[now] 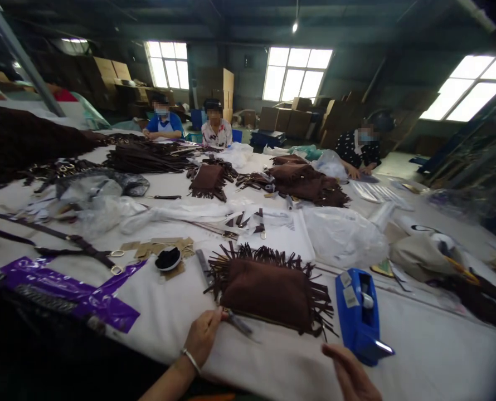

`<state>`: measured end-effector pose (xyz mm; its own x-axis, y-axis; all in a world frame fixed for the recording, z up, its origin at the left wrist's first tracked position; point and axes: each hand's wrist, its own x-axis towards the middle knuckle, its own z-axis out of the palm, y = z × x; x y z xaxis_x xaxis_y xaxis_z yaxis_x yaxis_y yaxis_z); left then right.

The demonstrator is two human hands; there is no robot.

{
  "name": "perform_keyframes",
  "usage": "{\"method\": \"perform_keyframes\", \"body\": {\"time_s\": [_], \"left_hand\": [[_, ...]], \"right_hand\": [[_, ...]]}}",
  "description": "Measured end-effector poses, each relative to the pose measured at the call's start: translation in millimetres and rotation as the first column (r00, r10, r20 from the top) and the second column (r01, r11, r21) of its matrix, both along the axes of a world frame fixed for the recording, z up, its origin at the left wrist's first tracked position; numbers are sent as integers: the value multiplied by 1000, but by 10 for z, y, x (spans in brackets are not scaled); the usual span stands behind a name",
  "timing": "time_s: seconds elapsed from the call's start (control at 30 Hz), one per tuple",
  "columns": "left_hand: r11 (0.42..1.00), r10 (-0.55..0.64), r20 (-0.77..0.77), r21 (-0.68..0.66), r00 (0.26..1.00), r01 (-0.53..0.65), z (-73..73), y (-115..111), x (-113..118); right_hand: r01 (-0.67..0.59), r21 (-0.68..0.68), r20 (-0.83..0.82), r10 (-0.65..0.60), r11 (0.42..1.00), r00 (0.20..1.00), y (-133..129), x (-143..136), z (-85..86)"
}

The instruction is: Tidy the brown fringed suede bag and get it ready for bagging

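Note:
A brown fringed bag (268,289) lies flat on the white-covered table in front of me, its strips spread out at the back and sides. My left hand (202,334), with a pale bracelet at the wrist, is closed in a pinch at the bag's front left corner. From those fingertips a blurred greyish strip (242,326) runs along the bag's near edge; its kind is unclear. My right hand (350,373) is apart from the bag, near its front right corner, with fingers stretched out and nothing in them. Close to it stands a blue tape dispenser (359,317).
A small dish of black material (168,259), brown card tags (147,248), purple plastic (76,295) and dark straps (76,242) lie to the left. Clear plastic bags (344,236) and more fringed bags (302,181) are beyond. Several people sit across the table.

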<state>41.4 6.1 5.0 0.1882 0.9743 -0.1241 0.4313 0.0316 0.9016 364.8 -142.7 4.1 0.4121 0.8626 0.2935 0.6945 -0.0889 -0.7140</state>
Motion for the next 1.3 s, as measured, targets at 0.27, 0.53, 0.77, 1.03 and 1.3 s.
{"method": "perform_keyframes", "body": {"time_s": [0.27,0.53,0.77,1.03,1.3], "left_hand": [[938,7,-281,336,960,92,163,187,-159],[729,-85,-742,409,665,549,125,1131,-531],[735,-284,-733,247,618,632,480,1240,-629],[807,-357,2,-504,934,309,193,-57,-678],[746,53,374,-631,926,212,-100,-121,285]], "right_hand": [[-616,-133,635,544,776,548,1257,-1319,4],[-602,-152,681,525,784,510,1265,-1225,-307],[-616,-159,633,559,771,536,1278,-1214,-266],[-635,-131,562,585,761,585,1267,-1210,-329],[-665,-214,363,690,715,626,1356,-1168,-134]]}}
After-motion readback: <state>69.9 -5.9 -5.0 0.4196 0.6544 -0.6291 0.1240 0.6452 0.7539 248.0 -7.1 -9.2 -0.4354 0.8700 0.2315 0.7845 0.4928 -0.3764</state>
